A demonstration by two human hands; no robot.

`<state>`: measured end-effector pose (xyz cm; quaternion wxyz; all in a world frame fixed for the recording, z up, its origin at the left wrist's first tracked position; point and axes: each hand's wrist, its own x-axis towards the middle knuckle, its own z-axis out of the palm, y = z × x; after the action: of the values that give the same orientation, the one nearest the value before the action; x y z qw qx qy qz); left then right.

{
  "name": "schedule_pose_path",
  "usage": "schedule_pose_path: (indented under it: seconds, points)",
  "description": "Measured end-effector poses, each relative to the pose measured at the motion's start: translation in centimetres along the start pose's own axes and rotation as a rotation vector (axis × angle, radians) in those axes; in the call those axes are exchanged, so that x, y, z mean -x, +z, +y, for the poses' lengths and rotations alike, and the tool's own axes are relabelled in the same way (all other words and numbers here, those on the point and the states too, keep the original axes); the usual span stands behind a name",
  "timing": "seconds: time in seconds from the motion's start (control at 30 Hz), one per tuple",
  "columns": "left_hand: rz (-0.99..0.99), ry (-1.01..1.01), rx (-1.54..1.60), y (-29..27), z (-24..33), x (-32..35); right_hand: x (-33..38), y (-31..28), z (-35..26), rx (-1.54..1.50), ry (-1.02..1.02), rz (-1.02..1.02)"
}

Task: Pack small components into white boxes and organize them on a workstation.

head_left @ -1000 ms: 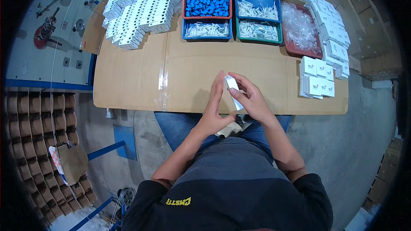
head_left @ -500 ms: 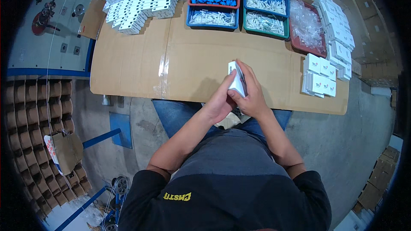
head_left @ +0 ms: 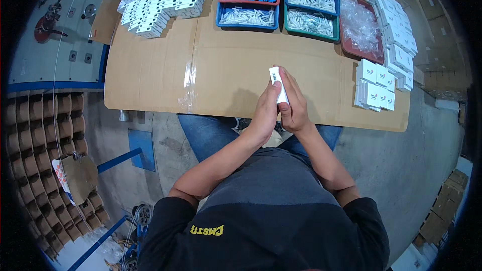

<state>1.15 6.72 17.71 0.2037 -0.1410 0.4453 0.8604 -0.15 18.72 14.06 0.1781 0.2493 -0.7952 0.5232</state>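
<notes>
A small white box (head_left: 279,86) stands on its narrow side between my two palms, over the near part of the cardboard-covered table (head_left: 150,78). My left hand (head_left: 264,108) presses on its left side, the thumb lying along the edge that faces up. From the right, my right hand (head_left: 296,101) closes on the box with its fingers stretched along the far side and the thumb at the near end. Both hands hide most of the broad faces. Dark print shows on the narrow face.
Stacked white boxes (head_left: 165,0) fill the far left; more white boxes (head_left: 374,86) line the right. Between them stand a red tray (head_left: 249,3) of blue pieces, blue and green trays (head_left: 311,36) of white pieces, and a red tray (head_left: 362,57) of clear plastic bags.
The box looked parted along its top half a second ago; now its narrow face is flat and closed. My hands have drawn together around it.
</notes>
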Motion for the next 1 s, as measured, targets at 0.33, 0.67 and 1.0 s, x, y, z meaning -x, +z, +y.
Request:
schedule_pose_path:
  seconds: [0.33, 0.67, 1.0]
  points:
    - [0.067, -0.023, 0.037, 0.6, -0.8, -0.5, 0.0, -0.3, 0.6, -0.05, -0.008, 0.022]
    - [0.077, -0.061, 0.014, 0.6, -1.5, -0.4, 1.0, -0.3, 0.7, -0.064, 0.048, 0.044]
    - [0.087, -0.086, -0.004, -1.1, -3.8, -1.3, 1.6, -0.4, 0.6, -0.011, 0.098, 0.05]
